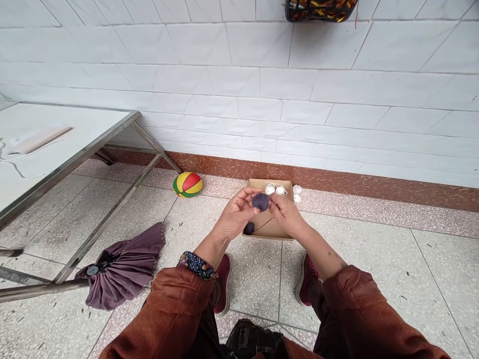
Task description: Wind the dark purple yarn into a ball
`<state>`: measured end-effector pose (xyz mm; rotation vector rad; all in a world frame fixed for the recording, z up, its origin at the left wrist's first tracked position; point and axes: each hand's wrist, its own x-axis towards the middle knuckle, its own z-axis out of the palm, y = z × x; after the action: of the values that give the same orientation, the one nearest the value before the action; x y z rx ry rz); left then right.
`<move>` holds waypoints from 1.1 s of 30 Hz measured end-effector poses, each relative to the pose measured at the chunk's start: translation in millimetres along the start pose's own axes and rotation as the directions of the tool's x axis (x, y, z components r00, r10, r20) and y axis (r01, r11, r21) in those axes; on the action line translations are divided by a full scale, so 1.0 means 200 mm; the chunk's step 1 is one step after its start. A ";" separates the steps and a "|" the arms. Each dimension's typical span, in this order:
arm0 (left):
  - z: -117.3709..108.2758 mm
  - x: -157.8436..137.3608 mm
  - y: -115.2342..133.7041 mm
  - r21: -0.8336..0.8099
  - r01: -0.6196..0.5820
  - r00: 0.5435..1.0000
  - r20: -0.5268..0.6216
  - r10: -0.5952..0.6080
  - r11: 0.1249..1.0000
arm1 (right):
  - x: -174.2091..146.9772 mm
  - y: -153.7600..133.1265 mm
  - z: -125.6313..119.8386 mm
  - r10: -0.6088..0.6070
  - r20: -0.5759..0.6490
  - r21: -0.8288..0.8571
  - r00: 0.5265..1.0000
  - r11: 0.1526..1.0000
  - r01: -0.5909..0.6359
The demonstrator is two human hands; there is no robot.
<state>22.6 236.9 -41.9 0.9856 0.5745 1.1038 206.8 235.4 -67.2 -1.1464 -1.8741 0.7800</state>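
A small ball of dark purple-grey yarn (260, 201) is between my two hands, above a shallow cardboard box (267, 236). My left hand (239, 212) grips the ball from its left side with bent fingers and thumb. At the ball's right edge, my right hand (285, 212) is closed in a pinch on the yarn, though its fingertips are partly hidden. Inside the box lies a second dark yarn ball (249, 228), and a thin dark strand runs from it up toward my right hand. White yarn balls (280, 190) sit at the box's far end.
More white yarn (297, 193) lies just right of the box. A striped toy ball (187, 184) rests near the tiled wall (239, 99). On the left stand a metal-framed table (101, 117) and a folded purple umbrella (127, 269). A dark patterned object (321, 10) hangs above.
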 end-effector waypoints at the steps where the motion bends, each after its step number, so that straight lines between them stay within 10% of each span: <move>1: -0.01 0.01 0.00 -0.010 -0.012 0.999 -0.049 0.012 1.000 | -0.01 0.00 0.02 0.008 0.044 -0.004 0.999 1.000 -0.008; 9: -0.09 0.07 -0.01 0.292 -0.057 0.940 -0.307 0.149 0.955 | -0.04 -0.15 -0.01 -0.210 0.363 -0.061 0.908 0.967 0.248; 15: -0.03 0.03 -0.01 0.448 0.001 0.998 -0.059 0.029 0.894 | 0.02 -0.18 -0.15 -0.238 0.004 -0.034 0.971 0.971 0.238; 21: 0.00 -0.01 0.00 0.216 0.006 0.986 0.163 -0.042 0.976 | 0.04 -0.04 -0.11 -0.065 -0.143 -0.012 0.988 0.998 0.064; 33: -0.07 0.06 -0.02 0.322 -0.035 0.971 -0.214 0.108 0.946 | -0.02 -0.14 -0.02 -0.203 0.289 -0.021 0.936 0.976 0.219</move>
<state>18.5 252.9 -50.7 1.1701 0.9316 1.2238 199.0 220.7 -43.6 -0.8785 -2.2272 0.8100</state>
